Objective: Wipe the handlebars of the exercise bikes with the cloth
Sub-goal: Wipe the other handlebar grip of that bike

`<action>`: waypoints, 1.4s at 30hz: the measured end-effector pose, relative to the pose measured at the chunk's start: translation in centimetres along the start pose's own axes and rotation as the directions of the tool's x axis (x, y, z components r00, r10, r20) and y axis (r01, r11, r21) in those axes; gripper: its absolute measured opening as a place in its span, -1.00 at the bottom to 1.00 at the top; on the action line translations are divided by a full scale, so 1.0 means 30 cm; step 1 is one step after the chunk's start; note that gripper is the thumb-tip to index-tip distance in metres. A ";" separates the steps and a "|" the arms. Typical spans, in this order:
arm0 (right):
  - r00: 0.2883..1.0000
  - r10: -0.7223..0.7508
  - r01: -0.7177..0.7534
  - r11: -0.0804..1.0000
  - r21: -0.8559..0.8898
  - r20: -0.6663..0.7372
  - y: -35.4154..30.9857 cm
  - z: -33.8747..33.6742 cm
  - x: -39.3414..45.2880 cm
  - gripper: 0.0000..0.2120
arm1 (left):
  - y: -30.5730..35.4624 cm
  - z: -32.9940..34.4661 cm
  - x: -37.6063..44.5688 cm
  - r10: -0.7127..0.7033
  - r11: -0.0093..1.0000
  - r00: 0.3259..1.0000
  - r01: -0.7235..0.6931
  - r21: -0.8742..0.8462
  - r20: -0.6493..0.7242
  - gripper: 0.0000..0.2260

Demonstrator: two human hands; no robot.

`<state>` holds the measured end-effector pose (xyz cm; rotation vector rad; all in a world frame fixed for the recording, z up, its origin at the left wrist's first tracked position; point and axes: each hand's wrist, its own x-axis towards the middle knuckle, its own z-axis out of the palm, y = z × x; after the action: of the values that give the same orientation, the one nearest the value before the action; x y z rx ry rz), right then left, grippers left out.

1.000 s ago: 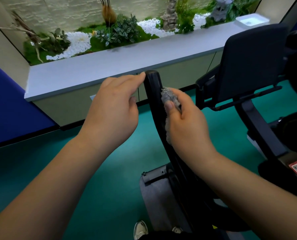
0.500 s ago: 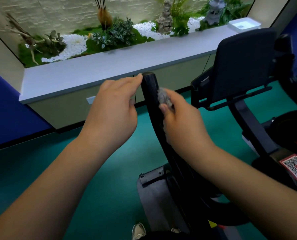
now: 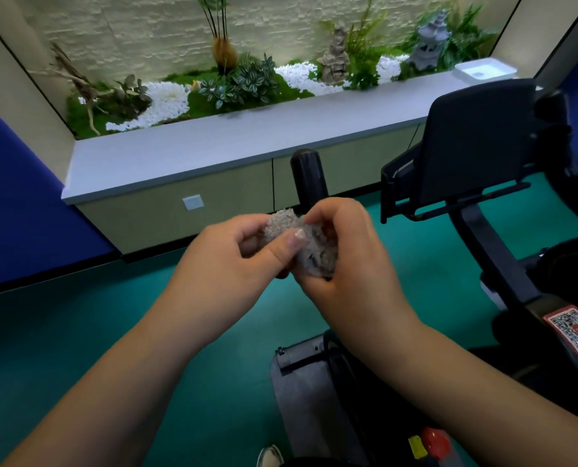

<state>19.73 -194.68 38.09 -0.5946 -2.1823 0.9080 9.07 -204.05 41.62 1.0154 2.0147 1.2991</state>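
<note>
In front of the handlebar (image 3: 307, 176), left hand (image 3: 233, 261) and right hand (image 3: 344, 261) both pinching cloth (image 3: 301, 241), handlebar untouched

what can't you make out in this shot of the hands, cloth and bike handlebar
- Head view: handlebar lower stretch, hidden behind both hands.
- Cloth full shape, bunched between left hand and right hand.
- QR sticker too small to read.
- Bike base cut off by bottom edge.

Grey, nubby cloth (image 3: 309, 242), crumpled into a small wad, pinched between the left grip (image 3: 233, 264) and the right grip (image 3: 348, 261). Black handlebar (image 3: 307, 175), rounded at its top end, standing nearly upright just beyond both grips, its lower length hidden behind the cloth.
</note>
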 end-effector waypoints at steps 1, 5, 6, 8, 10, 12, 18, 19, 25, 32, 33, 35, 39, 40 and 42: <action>1.000 -0.013 0.013 1.000 0.000 0.004 -0.005 0.014 -0.002 -0.60 | -0.011 0.003 -0.005 -0.033 0.997 0.999 0.032 -0.067 -0.013 -0.83; 0.988 -0.085 0.085 0.996 0.010 0.132 -0.024 0.036 -0.008 -0.59 | -0.060 0.003 -0.010 -0.124 0.928 0.983 0.068 -0.367 -0.133 -0.86; 0.980 -0.102 0.102 0.995 0.013 0.170 -0.028 0.028 -0.007 -0.57 | -0.068 0.002 -0.008 -0.134 0.915 0.977 0.058 -0.400 -0.165 -0.85; 0.978 -0.101 0.101 0.995 0.008 0.180 -0.028 0.006 -0.002 -0.56 | -0.086 0.001 0.010 -0.163 0.890 0.957 0.038 -0.454 -0.239 -0.85; 0.993 -0.067 0.071 0.997 -0.037 0.100 -0.008 -0.022 0.005 -0.62 | -0.105 0.003 0.053 -0.197 0.872 0.927 0.016 -0.489 -0.320 -0.83; 1.000 0.003 -0.001 0.996 -0.085 0.025 0.023 -0.046 0.011 -0.67 | -0.112 0.009 0.117 -0.184 0.887 0.905 -0.016 -0.461 -0.384 -0.83; 0.984 0.168 -0.160 0.977 -0.141 0.052 0.064 -0.071 0.023 -0.53 | -0.096 0.145 0.268 -0.039 0.893 0.900 -0.164 -0.419 -0.435 -0.94; 0.982 0.175 -0.164 0.976 -0.147 0.068 0.066 -0.069 0.025 -0.50 | -0.101 0.177 0.273 -0.033 0.893 0.893 -0.175 -0.414 -0.449 -0.91; 0.978 0.181 -0.169 0.979 -0.111 0.102 0.093 -0.053 0.021 -0.43 | -0.110 0.232 0.273 0.009 0.921 0.867 -0.202 -0.334 -0.499 -0.74; 0.984 0.158 -0.148 0.983 -0.107 0.089 0.116 -0.047 0.020 -0.42 | -0.163 0.303 0.166 0.097 0.942 0.871 -0.237 -0.239 -0.481 -0.63; 0.984 0.157 -0.148 0.984 -0.098 0.089 0.116 -0.047 0.020 -0.42 | -0.164 0.305 0.166 0.114 0.941 0.875 -0.247 -0.231 -0.471 -0.62; 0.984 0.158 -0.151 0.985 -0.083 0.087 0.115 -0.049 0.019 -0.43 | -0.155 0.300 0.179 0.129 0.940 0.873 -0.259 -0.223 -0.469 -0.62; 0.983 0.156 -0.148 0.986 -0.081 0.095 0.112 -0.054 0.018 -0.43 | -0.147 0.284 0.227 0.113 0.929 0.857 -0.271 -0.252 -0.503 -0.63; 0.983 0.154 -0.146 0.986 -0.082 0.098 0.112 -0.055 0.017 -0.43 | -0.144 0.277 0.248 0.090 0.924 0.854 -0.264 -0.277 -0.513 -0.63; 0.983 0.153 -0.146 0.986 -0.076 0.102 0.113 -0.056 0.017 -0.42 | -0.129 0.261 0.292 0.024 0.905 0.857 -0.238 -0.353 -0.515 -0.65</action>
<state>21.12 -191.43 36.63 -0.7675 -2.2968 0.9664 8.79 -193.84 34.66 0.6691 1.9049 2.1344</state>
